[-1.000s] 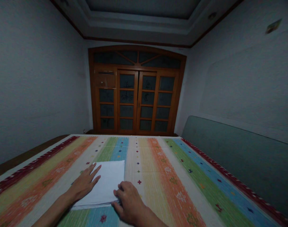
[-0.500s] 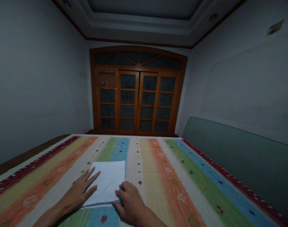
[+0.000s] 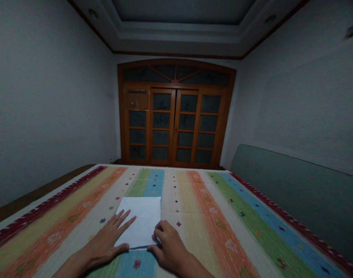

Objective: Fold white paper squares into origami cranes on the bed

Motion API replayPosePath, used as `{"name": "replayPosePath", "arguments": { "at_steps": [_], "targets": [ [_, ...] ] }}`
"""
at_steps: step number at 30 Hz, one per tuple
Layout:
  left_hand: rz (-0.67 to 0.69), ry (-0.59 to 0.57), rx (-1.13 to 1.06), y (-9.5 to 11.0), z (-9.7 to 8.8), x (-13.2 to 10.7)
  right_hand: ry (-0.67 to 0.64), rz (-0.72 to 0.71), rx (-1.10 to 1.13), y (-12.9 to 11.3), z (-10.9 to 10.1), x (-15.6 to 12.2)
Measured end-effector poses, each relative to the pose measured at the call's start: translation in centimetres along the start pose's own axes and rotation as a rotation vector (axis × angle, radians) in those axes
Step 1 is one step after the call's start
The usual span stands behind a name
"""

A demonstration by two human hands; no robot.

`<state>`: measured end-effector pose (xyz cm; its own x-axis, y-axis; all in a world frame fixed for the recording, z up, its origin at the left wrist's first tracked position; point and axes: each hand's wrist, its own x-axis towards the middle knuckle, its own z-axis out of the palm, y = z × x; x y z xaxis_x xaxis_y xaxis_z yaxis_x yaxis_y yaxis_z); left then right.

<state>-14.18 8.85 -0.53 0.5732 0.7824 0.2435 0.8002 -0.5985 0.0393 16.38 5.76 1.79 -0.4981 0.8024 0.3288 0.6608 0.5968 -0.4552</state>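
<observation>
A white sheet of folded paper [image 3: 143, 218] lies on a striped, many-coloured cloth [image 3: 211, 220] that covers a bed or table. My left hand [image 3: 108, 239] rests flat on the paper's left near corner, fingers stretched out and spread. My right hand [image 3: 169, 247] sits at the paper's right near corner, fingers curled and pressed onto its edge. The paper's near edge is partly hidden by both hands.
A wooden double door with dark glass panes [image 3: 176, 119] stands in the far wall. A grey-green padded panel [image 3: 295, 189] runs along the right side of the cloth. A dark wooden edge [image 3: 34, 193] shows at the left.
The paper looks shorter toward me than before, its near part folded up. Both hands have shifted slightly right and forward with it, and the camera has tilted a little.
</observation>
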Motion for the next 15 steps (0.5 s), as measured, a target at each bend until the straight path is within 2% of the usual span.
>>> {"name": "replayPosePath", "arguments": {
  "at_steps": [5,11,15],
  "targets": [
    [0.037,0.039,-0.005,-0.7,0.6,0.0,0.039,-0.008,0.096,0.4,-0.1,0.0],
    [0.029,0.003,-0.029,0.1,-0.8,0.1,0.102,-0.073,0.071,1.0,0.2,0.4],
    [0.045,-0.047,-0.074,1.4,-1.9,0.4,0.122,-0.121,0.052,1.7,-0.7,0.7]
  ]
}}
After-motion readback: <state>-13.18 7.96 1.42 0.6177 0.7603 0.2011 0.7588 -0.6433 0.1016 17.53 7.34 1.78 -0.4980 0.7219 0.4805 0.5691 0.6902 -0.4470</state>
